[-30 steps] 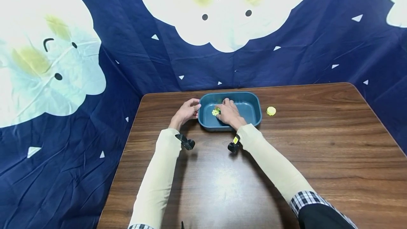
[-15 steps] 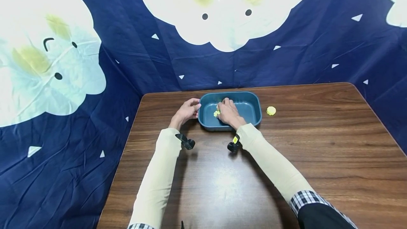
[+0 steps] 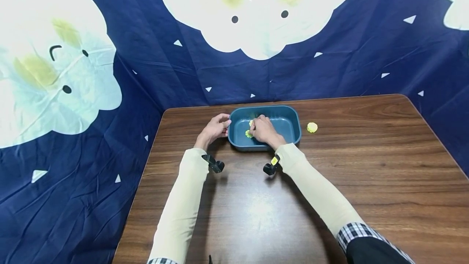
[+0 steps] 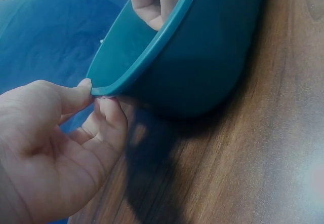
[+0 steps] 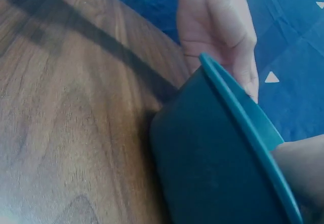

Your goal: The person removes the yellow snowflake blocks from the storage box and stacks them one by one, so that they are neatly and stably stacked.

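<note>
A teal rectangular tub stands on the table near its back edge. My left hand pinches the tub's left rim between thumb and fingers, plain in the left wrist view. My right hand reaches down inside the tub with fingers bent; the tub's wall hides its fingertips in the right wrist view. Beside its thumb lies a small yellow-green piece with a scalloped edge. Another pale yellow piece shows partly behind the fingers. I cannot tell whether the right fingers hold one.
To the right of the tub, a round scalloped yellow piece lies on the brown wooden table. Dark blue cloth with white clouds hangs behind the table and along its left side. Each wrist wears a small black camera.
The yellow-green piece by the right thumb has shifted slightly toward the tub's near side, and a second piece shows behind the fingers. The left hand stays on the rim.
</note>
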`<state>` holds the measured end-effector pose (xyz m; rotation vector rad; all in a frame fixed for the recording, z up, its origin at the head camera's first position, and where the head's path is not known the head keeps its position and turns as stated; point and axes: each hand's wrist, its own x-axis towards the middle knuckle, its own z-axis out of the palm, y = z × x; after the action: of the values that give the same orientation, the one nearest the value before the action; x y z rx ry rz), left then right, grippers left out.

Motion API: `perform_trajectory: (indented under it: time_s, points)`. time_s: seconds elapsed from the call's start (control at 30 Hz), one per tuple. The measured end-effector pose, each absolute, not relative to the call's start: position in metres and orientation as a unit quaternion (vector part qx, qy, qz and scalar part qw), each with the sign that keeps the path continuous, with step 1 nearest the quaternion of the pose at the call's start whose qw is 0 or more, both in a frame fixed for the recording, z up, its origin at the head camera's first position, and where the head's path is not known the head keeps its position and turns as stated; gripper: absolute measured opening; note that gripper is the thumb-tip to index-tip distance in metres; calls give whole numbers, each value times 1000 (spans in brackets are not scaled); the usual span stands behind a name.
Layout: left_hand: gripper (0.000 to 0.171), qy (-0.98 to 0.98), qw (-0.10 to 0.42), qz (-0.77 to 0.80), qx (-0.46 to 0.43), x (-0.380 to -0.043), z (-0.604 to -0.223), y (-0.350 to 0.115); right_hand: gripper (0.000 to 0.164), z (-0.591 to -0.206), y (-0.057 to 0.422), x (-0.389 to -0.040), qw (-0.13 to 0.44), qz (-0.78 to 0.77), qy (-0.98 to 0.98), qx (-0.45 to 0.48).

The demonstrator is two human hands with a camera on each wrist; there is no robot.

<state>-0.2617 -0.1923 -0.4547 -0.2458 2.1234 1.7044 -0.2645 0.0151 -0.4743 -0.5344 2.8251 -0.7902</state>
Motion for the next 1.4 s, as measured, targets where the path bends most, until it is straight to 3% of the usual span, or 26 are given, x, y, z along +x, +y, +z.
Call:
perform_trajectory:
  time_s: [0.43, 1.4]
  points:
    - [33, 764, 202, 606, -93, -263, -456, -193, 15, -467, 28, -258, 91, -377, 909, -154]
    - [35, 763, 206, 605, -96, -261, -454, -192, 18, -435, 85, -243, 17, -478, 873, -92]
